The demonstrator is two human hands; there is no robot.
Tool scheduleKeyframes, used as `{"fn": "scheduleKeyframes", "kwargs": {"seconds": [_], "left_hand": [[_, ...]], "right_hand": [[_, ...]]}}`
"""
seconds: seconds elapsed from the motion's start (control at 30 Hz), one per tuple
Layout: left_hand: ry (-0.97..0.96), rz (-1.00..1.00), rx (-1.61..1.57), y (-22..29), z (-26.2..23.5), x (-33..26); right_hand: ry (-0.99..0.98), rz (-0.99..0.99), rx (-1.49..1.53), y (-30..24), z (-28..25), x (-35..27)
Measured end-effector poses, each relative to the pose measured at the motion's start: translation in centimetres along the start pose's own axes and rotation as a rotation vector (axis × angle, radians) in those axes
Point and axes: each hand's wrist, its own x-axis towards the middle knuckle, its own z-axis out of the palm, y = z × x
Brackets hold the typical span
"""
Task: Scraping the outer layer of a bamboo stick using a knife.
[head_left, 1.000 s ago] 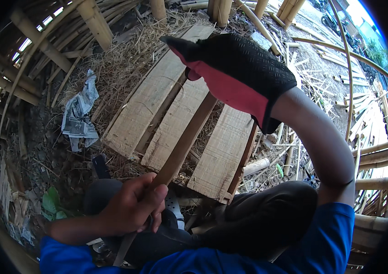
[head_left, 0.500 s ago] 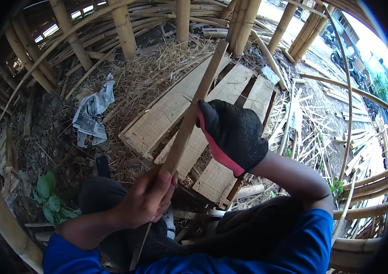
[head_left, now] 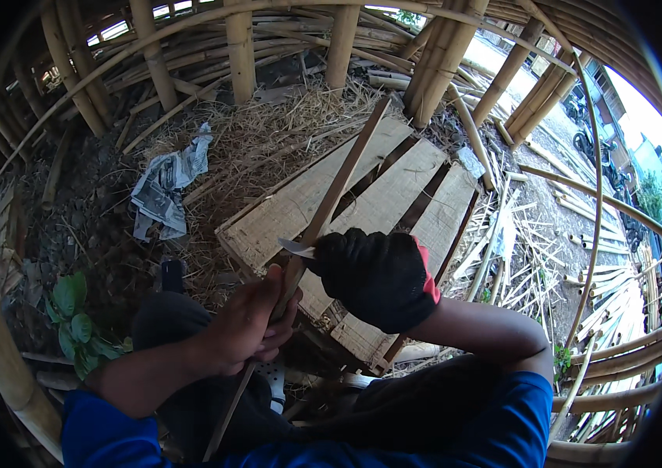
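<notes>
A long, flat bamboo strip [head_left: 352,162] slants across in front of me, its far end above a low slatted wooden platform [head_left: 276,204]. Bare, my left hand [head_left: 239,327] is closed around the strip, and the near end runs down past it toward my lap. My right hand [head_left: 374,277], in a black and red glove, is clenched on a knife [head_left: 297,249]. The knife's short, curved blade lies across the strip just beyond my left fingers; its handle is hidden in the glove.
Crumpled newspaper [head_left: 166,187] lies on straw-littered ground at the left, and a dark phone-like object [head_left: 173,275] is beside my knee. A leafy plant [head_left: 74,324] grows nearby. Bamboo posts [head_left: 340,48] stand beyond the platform; split bamboo pieces [head_left: 538,257] litter the right side.
My right hand has drawn the knife down along the strip toward my left hand and turned over, now showing the knuckles. My left hand keeps its hold; the whole view has shifted slightly.
</notes>
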Motion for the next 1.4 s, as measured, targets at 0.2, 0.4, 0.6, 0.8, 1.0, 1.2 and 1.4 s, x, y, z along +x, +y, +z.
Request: {"fn": "scheduleKeyframes", "kwargs": {"seconds": [0.2, 0.4, 0.6, 0.8, 1.0, 1.2, 1.4], "left_hand": [[0.051, -0.017, -0.031, -0.7, -1.1, 0.2], [0.094, 0.001, 0.069, -0.7, -2.1, 0.6], [-0.034, -0.042, 0.159, -0.1, -0.9, -0.8], [-0.044, -0.137, 0.121, -0.6, -1.4, 0.3], [0.032, -0.06, 0.04, -0.3, -1.2, 0.0], [0.118, -0.085, 0.084, -0.5, -0.9, 0.0], [-0.088, -0.097, 0.068, -1.3, -1.0, -0.4]], "right_hand": [[-0.119, -0.025, -0.097, 0.3, 1.7, 0.1], [-0.047, -0.003, -0.16, 1.7, 3.5, 0.7], [-0.081, 0.443, -0.504, 18.0, 1.9, 2.3], [-0.184, 0.667, -0.159, 21.7, 3.2, -0.8], [-0.173, 0.596, 0.183, 14.9, -0.1, 0.7], [0.06, 0.644, 0.362, 7.4, -1.5, 0.9], [0.024, 0.342, -0.034, 6.5, 0.3, 1.0]]}}
